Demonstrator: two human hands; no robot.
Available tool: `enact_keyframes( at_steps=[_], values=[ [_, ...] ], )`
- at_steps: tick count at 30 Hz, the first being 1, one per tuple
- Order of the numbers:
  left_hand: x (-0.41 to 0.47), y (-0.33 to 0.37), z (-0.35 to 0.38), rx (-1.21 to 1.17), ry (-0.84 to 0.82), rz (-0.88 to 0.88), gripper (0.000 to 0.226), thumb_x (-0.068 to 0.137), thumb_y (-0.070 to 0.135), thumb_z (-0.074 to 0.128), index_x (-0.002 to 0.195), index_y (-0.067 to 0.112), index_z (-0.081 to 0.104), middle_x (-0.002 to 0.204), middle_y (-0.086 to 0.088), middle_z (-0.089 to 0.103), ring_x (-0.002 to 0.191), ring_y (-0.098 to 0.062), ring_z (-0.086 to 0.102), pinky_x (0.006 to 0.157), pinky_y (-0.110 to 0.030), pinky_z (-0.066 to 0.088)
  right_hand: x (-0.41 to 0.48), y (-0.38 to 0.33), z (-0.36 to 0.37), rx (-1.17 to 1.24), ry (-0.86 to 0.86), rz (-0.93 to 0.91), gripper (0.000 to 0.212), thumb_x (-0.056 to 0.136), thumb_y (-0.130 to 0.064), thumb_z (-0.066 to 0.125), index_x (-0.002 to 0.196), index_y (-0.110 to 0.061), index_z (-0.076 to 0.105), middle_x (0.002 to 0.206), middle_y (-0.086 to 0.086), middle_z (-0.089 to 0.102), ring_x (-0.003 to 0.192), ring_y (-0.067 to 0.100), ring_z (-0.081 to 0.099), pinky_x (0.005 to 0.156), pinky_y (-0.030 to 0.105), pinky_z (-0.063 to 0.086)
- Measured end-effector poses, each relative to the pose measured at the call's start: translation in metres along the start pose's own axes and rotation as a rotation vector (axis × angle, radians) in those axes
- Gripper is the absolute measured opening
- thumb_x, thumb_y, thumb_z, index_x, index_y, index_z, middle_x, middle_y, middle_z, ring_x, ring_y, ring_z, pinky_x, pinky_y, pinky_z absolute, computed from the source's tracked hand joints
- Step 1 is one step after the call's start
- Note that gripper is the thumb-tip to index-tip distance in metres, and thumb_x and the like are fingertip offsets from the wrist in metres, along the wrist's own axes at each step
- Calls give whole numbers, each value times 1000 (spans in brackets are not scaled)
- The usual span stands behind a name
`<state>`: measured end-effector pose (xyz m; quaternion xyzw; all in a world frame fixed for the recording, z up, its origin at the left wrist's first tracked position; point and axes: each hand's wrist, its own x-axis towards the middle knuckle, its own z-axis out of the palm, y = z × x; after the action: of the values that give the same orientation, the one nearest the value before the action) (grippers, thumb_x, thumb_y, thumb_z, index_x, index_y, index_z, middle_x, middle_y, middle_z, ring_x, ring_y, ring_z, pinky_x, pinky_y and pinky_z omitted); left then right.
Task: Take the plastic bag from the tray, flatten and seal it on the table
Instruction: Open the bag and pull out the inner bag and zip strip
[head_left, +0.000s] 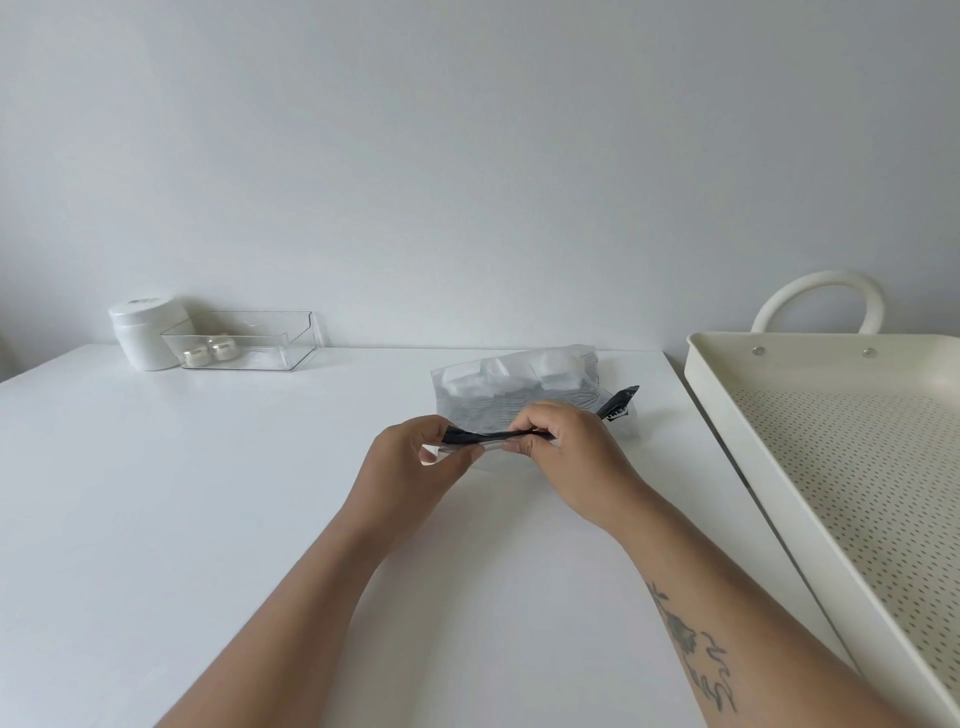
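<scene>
A clear plastic bag (519, 382) with white pads inside lies on the white table (208, 493), its black zip strip along the near edge. My left hand (415, 462) pinches the left end of that strip between thumb and fingers. My right hand (576, 457) pinches the strip just to the right, knuckles up, and hides its middle. The strip's right end sticks out past my right hand. The cream perforated tray (727, 415) stands at the right with nothing in it.
A white lidded jar (145, 332) and a clear plastic box (249, 340) holding two small jars stand at the back left by the wall. The tray has a looped handle (821, 299) at its far side.
</scene>
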<state>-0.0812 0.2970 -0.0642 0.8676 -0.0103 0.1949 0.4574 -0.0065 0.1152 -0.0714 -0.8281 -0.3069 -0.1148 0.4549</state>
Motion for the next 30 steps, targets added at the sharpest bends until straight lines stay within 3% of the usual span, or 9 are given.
enact_keyframes(
  at_steps=[6, 11, 14, 19, 21, 24, 27, 30],
  values=[
    [1, 3, -1, -6, 31, 8, 13, 85, 26, 72, 72, 27, 68, 70, 28, 63, 69, 5, 52, 64, -5, 37, 1, -3, 1, -15, 3, -15, 7, 82, -17, 73, 78, -18, 68, 73, -6, 64, 77, 18, 55, 73, 40, 48],
    [1, -1, -4, -51, 9, -74, 8, 80, 33, 76, 73, 29, 73, 79, 22, 69, 88, -8, 57, 72, -21, 42, -1, -5, -2, -34, -8, -44, 7, 83, -15, 73, 77, -16, 68, 73, -4, 64, 78, 21, 56, 74, 42, 47],
    [1, -2, -6, -66, 12, -75, 9, 79, 32, 77, 73, 28, 73, 80, 18, 70, 94, -14, 58, 76, -22, 43, -2, -5, -1, -41, -11, -35, 9, 83, -15, 73, 76, -18, 67, 72, -5, 62, 78, 21, 55, 74, 42, 47],
    [1, -6, -4, -72, -1, -77, 9, 78, 34, 78, 72, 29, 73, 82, 16, 71, 96, -10, 57, 76, -22, 42, -5, -6, -1, -56, -20, -23, 11, 83, -14, 72, 74, -18, 66, 69, -10, 59, 76, 19, 54, 73, 40, 46],
    [2, -7, -4, -53, -14, -63, 7, 77, 36, 78, 74, 34, 72, 84, 18, 69, 91, 0, 55, 71, -12, 40, -5, -7, -3, -67, -24, -20, 10, 83, -14, 72, 75, -17, 67, 70, -9, 59, 77, 19, 54, 74, 39, 46],
    [2, -10, -7, 34, -106, 18, 22, 73, 37, 81, 89, 43, 67, 94, 24, 67, 96, 12, 52, 75, 0, 35, -8, -12, -5, -64, -44, -17, 11, 83, -11, 71, 75, -16, 67, 71, -6, 61, 76, 18, 55, 74, 38, 45],
    [1, -15, -5, 199, -195, 68, 44, 75, 44, 77, 115, 45, 58, 123, 26, 55, 119, 5, 43, 98, -18, 32, -17, -16, -5, -32, -57, 35, 14, 85, -10, 69, 75, -18, 65, 73, -5, 63, 76, 16, 55, 73, 36, 45],
    [-1, -14, 2, 418, -239, 93, 43, 84, 53, 60, 124, 39, 55, 133, 23, 51, 129, -2, 34, 103, -26, 20, -28, -15, -4, -78, -71, 94, 9, 89, -16, 64, 82, -21, 63, 77, -5, 64, 85, 21, 56, 80, 39, 48]
  ],
)
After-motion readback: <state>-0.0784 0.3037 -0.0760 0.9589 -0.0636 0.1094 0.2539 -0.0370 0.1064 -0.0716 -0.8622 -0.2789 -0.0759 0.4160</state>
